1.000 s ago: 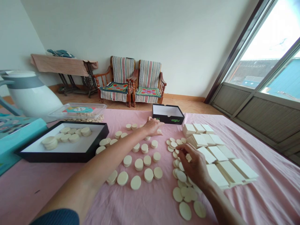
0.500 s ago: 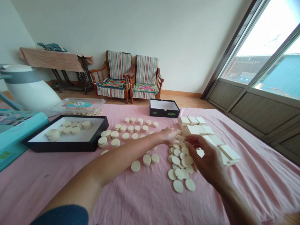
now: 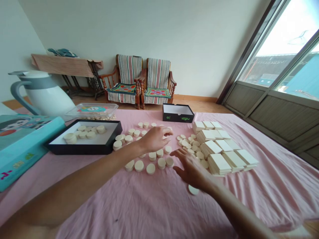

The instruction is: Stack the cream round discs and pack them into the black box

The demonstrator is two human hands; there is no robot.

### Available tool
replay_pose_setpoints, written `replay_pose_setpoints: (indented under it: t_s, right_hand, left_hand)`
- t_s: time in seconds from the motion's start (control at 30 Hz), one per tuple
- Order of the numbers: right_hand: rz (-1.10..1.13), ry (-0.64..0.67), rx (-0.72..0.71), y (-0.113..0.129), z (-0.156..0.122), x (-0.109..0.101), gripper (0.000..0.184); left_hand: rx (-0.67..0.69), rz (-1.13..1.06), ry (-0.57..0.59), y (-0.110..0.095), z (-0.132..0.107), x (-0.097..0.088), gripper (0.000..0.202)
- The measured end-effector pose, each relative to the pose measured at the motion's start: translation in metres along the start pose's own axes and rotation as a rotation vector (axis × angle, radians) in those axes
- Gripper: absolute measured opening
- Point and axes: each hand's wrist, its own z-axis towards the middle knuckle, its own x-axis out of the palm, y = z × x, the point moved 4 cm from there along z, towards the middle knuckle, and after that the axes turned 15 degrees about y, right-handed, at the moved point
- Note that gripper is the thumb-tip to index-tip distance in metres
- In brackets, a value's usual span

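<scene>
My left hand (image 3: 157,137) is over the back rows of small stacks of round wooden discs (image 3: 151,168), its fingers curled together. What they hold, if anything, is hidden. My right hand (image 3: 190,167) is just right of these stacks, thumb and fingers apart and nothing visible between them. It covers part of a loose pile of discs (image 3: 195,143). One single disc (image 3: 193,190) lies on the cloth below that wrist. Rectangular wooden tiles (image 3: 219,162) stand in stacked rows right of the pile.
On the left are a black tray (image 3: 82,150) holding more discs, a turquoise box (image 3: 27,156), a clear plastic container (image 3: 93,111) and a white-and-grey jug (image 3: 50,94). A black open box (image 3: 178,117) stands at the back of the pink cloth (image 3: 139,205).
My left hand has come back left from the loose pile to the stacks. The right hand has shifted left, away from the tiles. The camera view has turned slightly left.
</scene>
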Motion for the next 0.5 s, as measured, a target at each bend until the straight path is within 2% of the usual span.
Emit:
replay_pose_setpoints:
  t_s: [0.13,0.27,0.4,0.5]
  right_hand:
    - [-0.142,0.136,0.065,0.008,0.016,0.008,0.032]
    - [-0.210,0.237,0.145,0.009,0.025,0.014,0.034]
    - [-0.207,0.271,0.171,0.008,0.031,0.017,0.032]
    - [-0.176,0.263,0.167,0.005,0.033,0.018,0.028]
  left_hand:
    - [-0.057,-0.068,-0.150,0.005,-0.055,-0.016,0.023]
    - [-0.157,-0.057,-0.264,0.013,-0.104,-0.021,0.018]
    - [-0.203,-0.033,-0.328,0.020,-0.136,-0.015,0.018]
    - [-0.225,-0.038,-0.371,0.025,-0.150,-0.008,0.017]
